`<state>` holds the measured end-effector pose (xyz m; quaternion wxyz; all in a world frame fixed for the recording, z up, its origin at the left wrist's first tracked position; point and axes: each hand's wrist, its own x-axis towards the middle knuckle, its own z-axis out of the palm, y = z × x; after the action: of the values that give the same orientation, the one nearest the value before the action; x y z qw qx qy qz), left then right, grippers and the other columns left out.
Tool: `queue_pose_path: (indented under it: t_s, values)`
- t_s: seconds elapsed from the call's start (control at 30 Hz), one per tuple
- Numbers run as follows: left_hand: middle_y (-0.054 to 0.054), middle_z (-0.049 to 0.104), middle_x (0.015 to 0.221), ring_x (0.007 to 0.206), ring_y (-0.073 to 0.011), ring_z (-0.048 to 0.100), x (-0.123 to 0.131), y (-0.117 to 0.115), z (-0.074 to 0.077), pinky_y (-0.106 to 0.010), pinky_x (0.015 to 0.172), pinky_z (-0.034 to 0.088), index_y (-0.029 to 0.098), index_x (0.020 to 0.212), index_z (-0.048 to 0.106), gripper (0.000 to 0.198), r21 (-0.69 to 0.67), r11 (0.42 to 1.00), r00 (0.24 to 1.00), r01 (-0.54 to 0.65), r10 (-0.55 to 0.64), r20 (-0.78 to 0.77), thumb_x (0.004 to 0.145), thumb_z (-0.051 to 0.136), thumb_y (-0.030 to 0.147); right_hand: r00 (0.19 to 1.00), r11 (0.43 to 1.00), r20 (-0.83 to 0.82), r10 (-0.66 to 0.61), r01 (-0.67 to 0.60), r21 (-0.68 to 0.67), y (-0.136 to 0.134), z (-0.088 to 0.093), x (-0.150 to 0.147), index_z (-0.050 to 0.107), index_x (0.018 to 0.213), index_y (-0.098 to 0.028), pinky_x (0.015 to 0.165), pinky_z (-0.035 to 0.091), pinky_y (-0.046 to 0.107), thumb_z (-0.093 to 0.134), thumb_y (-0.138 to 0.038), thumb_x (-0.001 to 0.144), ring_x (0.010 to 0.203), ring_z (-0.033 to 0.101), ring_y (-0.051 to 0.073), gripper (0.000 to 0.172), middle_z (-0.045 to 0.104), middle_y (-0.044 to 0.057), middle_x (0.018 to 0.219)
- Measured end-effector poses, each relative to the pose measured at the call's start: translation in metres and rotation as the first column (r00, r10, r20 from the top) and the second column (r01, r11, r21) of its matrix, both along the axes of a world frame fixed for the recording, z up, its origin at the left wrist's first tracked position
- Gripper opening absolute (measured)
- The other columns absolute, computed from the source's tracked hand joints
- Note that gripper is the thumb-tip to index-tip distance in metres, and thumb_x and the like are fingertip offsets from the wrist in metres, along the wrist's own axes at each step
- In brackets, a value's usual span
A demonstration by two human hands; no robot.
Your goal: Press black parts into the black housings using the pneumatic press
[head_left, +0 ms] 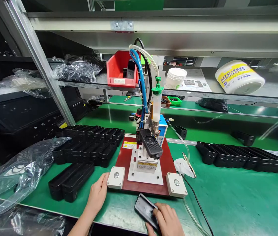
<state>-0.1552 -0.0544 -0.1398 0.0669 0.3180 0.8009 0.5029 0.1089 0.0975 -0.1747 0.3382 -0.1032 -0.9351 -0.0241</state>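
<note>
My right hand (167, 218) is closed around a shallow black plastic housing (145, 207) at the bench's front edge; its hollow inner side faces up. My left hand (97, 194) rests against the left side of a white push-button box (116, 177), fingers extended, holding nothing that I can see. Between the hands and the shelf stands a glue dispensing machine (145, 173) on a dark red base. A black ribbed part with a round opening (151, 143) sits tilted on its fixture, beneath a syringe with a green cap (157, 105). A second push-button box (176, 184) is at the right corner.
Rows of black housings stand at left (84, 147) and right (242, 157). Clear plastic bags (26, 173) lie far left. White tissue and tweezers (184, 166) lie beside the machine. The shelf above holds a red bin (122, 70) and white tubs (175, 78). A hose and cable (197, 200) trail right.
</note>
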Motion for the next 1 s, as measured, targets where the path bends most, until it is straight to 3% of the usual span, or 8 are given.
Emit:
queue_pose_path:
  t_s: [1.0]
  values:
    - [-0.01,0.074,0.092,0.08,-0.0234,0.069,0.0,0.0015,0.0047,-0.028,0.068,0.054,0.017,0.093,0.067,0.049,-0.013,1.0,1.0,-0.006,0.005,-0.021,0.089,0.036,0.054,1.0,1.0,0.002,-0.014,0.014,-0.011,-0.0042,0.009,-0.0003,0.054,0.094,-0.019,0.061,0.045,0.03,0.058,-0.03,0.082,0.076,0.058,0.02,0.016,0.062,0.008,0.093]
